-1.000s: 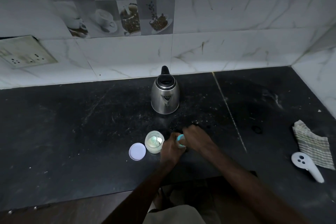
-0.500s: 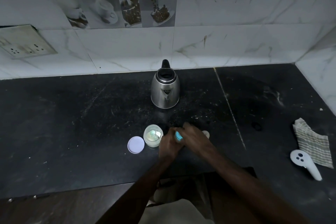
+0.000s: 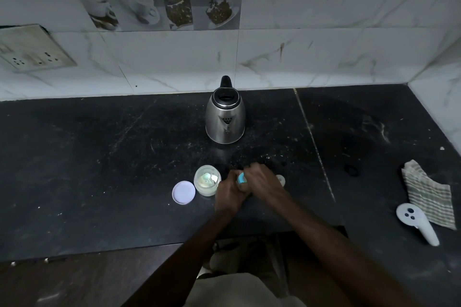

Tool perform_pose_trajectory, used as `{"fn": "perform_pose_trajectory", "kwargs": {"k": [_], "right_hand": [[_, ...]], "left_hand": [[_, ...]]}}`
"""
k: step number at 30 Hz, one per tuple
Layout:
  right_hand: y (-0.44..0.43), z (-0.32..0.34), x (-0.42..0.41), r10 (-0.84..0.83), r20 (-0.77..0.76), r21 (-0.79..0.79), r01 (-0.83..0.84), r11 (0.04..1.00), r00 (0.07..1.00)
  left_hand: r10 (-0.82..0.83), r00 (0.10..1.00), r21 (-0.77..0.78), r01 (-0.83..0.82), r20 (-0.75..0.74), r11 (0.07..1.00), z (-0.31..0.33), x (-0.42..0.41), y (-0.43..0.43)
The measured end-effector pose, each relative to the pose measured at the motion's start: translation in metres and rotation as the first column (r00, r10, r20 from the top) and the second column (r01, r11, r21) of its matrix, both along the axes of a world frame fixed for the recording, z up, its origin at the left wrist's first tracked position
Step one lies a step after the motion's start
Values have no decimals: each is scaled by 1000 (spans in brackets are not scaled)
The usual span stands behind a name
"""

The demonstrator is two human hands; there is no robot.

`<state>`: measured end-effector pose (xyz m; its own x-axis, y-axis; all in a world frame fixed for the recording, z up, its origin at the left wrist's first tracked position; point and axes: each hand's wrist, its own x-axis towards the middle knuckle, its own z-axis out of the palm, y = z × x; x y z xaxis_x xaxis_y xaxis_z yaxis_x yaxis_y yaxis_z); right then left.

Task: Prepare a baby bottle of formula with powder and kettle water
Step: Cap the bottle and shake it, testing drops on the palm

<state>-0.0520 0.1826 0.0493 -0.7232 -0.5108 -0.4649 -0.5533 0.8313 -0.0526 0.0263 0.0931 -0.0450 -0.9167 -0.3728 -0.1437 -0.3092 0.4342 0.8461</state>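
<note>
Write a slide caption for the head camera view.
Left hand and right hand grip a blue-collared baby bottle beside an open jar and lid, steel kettle behind.

Kettle (image 3: 225, 117) at back, jar (image 3: 207, 183) beside lid (image 3: 183, 192) centre-left, open counter (image 3: 87, 169) far left

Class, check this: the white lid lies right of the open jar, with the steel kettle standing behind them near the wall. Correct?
No: the head view shows the white lid lying left of the open jar, not right. The kettle does stand behind them near the wall.
</note>
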Motion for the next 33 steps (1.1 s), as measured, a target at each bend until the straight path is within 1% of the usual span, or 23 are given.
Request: {"fn": "perform_pose_trajectory", "kwargs": {"k": [1, 3, 5, 8, 11, 12, 15, 16, 17, 19, 20, 21, 23, 24, 26, 28, 31, 33], "right_hand": [[-1, 0, 2, -35, -4, 8, 35, 999, 999], [-6, 0, 9, -152, -35, -36, 151, 988, 988], [-10, -1, 15, -249, -35, -79, 246, 966, 968], [-15, -2, 20, -292, -46, -96, 287, 953, 955], [-15, 3, 17, -317, -29, -98, 313, 945, 948], [-13, 5, 13, -324, 10, -101, 323, 941, 946], [6, 10, -10, -329, 212, -161, 365, 917, 920], [13, 11, -18, -317, 256, -163, 364, 917, 913], [20, 11, -25, -271, 250, -164, 316, 934, 930], [29, 8, -30, -98, 188, -185, 133, 974, 977], [29, 5, -27, -21, 201, -223, 67, 973, 979], [29, 1, -22, 25, 232, -259, 37, 965, 972], [29, -8, -11, 53, 221, -305, 17, 952, 974], [28, -10, -8, 41, 189, -307, 20, 951, 981], [27, -13, -6, 62, 85, -300, -34, 953, 994], [24, -12, -6, 105, 29, -264, -94, 960, 994], [20, -13, -7, 117, 30, -218, -107, 970, 993], [18, -16, -4, 114, 5, -154, -112, 982, 994]], "left_hand": [[-4, 1000, -4, 4, 9, 1000, 0, 0, 0], [3, 1000, -10, -2, 9, 1000, 1, 0, 1], [23, 1000, -24, -23, 7, 999, 2, -2, 2], [31, 999, -48, -32, -11, 998, 0, -1, 4], [46, 999, -26, -46, -14, 999, 0, -1, 4], [44, 999, -13, -44, -1, 999, 1, -1, 4], [37, 997, 7, -38, 69, 999, 4, -2, 5], [46, 996, 3, -46, 81, 999, 3, -3, 5], [58, 994, 3, -58, 90, 998, 4, -4, 5], [66, 993, 22, -68, 98, 997, 5, -4, 5], [60, 993, 28, -63, 98, 998, 5, -4, 4], [50, 994, 26, -52, 96, 998, 4, -4, 4], [34, 995, 11, -36, 91, 999, 4, -2, 3], [36, 995, 0, -36, 91, 999, 4, -2, 3], [43, 995, -6, -42, 87, 999, 4, -2, 5], [51, 995, -7, -51, 85, 999, 7, -1, 6], [61, 996, 4, -62, 67, 998, 7, 0, 7], [68, 996, 11, -68, 56, 998, 6, 1, 9]]}}
